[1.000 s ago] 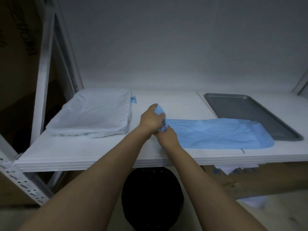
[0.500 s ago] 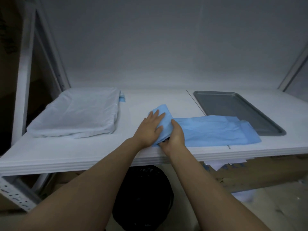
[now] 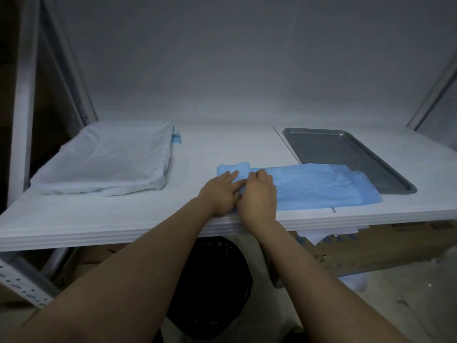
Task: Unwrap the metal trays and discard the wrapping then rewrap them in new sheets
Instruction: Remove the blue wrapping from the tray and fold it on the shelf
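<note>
Hands (image 3: pixel 220 193) (image 3: pixel 258 196) on blue sheet (image 3: pixel 321 186) atop white shelf (image 3: pixel 111 219)

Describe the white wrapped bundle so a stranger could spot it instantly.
Look along the long white shelf to its left end. There lies the white wrapped bundle, a crinkled rectangular parcel with blue peeking out at its back right corner. Unlike the bare grey metal tray and the thin blue sheet to its right, it is bulky and white.

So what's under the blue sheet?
The blue sheet lies on the white shelf, its right end over the metal tray's rim. The left hand presses, the right hand grips its left end. Anything flat beneath is hidden.
</note>
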